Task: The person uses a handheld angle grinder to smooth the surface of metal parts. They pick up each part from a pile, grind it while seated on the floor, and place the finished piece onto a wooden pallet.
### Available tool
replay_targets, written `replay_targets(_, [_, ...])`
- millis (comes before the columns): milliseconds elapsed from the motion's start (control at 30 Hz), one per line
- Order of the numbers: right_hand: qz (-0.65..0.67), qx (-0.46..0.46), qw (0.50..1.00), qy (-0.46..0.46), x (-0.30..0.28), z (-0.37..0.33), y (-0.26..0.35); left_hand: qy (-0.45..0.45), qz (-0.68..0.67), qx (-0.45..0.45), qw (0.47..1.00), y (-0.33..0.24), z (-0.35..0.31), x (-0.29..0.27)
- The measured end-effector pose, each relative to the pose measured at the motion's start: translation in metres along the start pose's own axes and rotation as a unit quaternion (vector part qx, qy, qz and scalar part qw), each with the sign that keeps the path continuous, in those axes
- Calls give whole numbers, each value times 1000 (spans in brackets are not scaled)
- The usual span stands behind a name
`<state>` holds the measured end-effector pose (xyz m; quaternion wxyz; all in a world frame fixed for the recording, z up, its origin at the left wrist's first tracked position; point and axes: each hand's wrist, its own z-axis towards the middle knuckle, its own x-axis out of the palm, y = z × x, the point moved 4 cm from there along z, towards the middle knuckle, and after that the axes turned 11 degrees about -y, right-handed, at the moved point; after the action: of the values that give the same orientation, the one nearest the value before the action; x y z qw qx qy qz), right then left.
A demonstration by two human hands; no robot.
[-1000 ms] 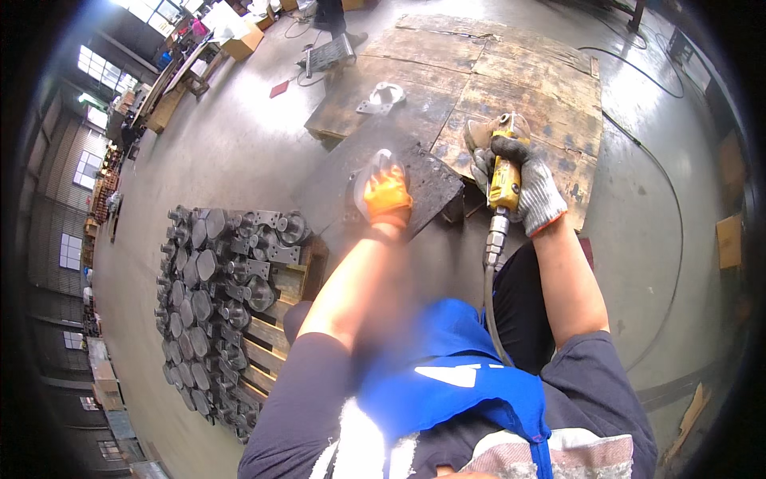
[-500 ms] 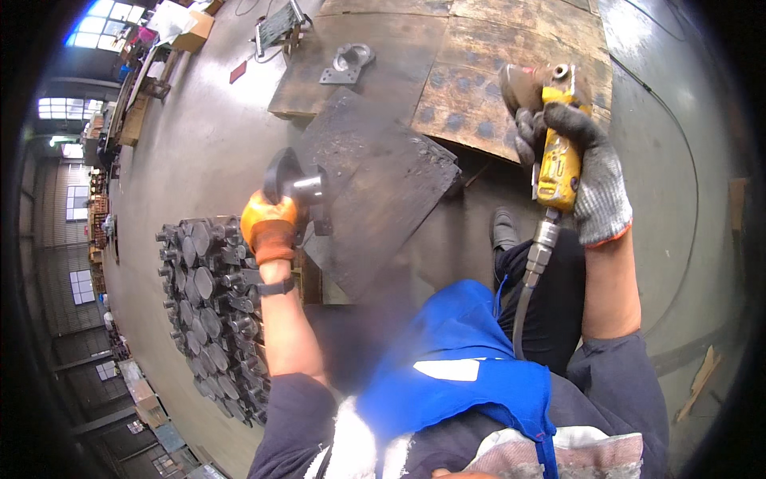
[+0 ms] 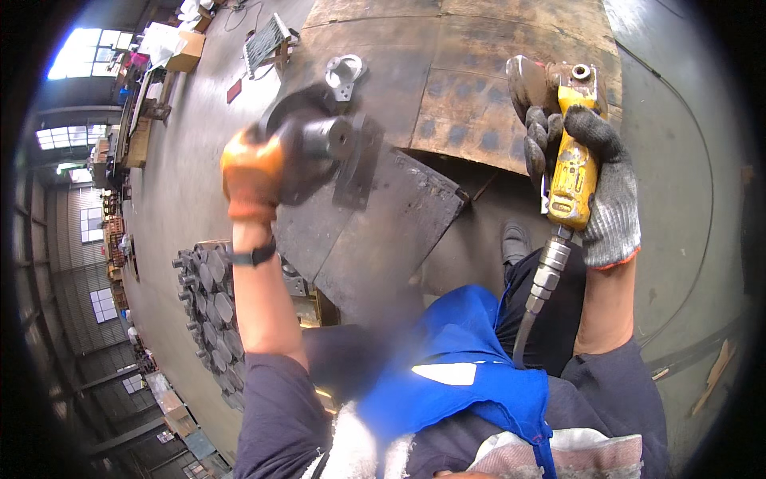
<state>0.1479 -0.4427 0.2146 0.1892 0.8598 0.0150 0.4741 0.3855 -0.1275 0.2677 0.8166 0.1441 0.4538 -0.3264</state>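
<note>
My left hand [image 3: 254,169], in an orange glove, is wrapped round a dark metal casting [image 3: 355,172] with a round flange, a stubby shaft and a flat plate. The casting is lifted over a dark steel plate [image 3: 375,211] and is slightly blurred. In a grey knit glove, my right hand [image 3: 610,176] closes round the yellow body of an air angle grinder [image 3: 573,180]. The grinder's head and guard [image 3: 527,84] point away from me over the wooden boards. From its rear a metal coupling [image 3: 549,271] leads to a hose running toward my lap.
Worn wooden boards [image 3: 471,40] stretch across the far side, with a light metal bracket [image 3: 345,72] at their left. Stacked dark castings [image 3: 211,311] stand to my left. A thin cable [image 3: 702,152] curves over the floor at right. My shoe [image 3: 515,242] is beside the steel plate.
My left hand has raised the casting and carried it away from me, above the steel plate. The grinder in my right hand has shifted slightly right.
</note>
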Motion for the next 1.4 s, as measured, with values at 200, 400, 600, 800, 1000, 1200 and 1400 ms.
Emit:
replay_targets(200, [16, -19, 999, -34, -1, 6, 10, 52, -47, -128, 989, -41, 83, 115])
replay_targets(400, [-22, -83, 995, -53, -17, -6, -11, 185, 67, 0, 981, -29, 64, 228])
replay_targets(600, [-22, -100, 992, -67, -30, -4, -6, 13, 121, -182, 976, 61, 96, 194])
replay_targets(800, [33, -25, 998, -40, -9, -13, -16, -112, 69, -166, 977, 196, 36, 4])
replay_targets(1000, [-28, 61, 997, 32, 20, -34, -24, -69, 105, -365, 922, 240, -171, -154])
replay_targets(1200, [-147, 177, 971, -59, 50, -58, -64, -62, 94, -586, 803, 231, -499, -242])
replay_targets(1400, [-385, 202, 897, 74, 37, -45, -102, 60, 169, -738, 651, 33, -663, -294])
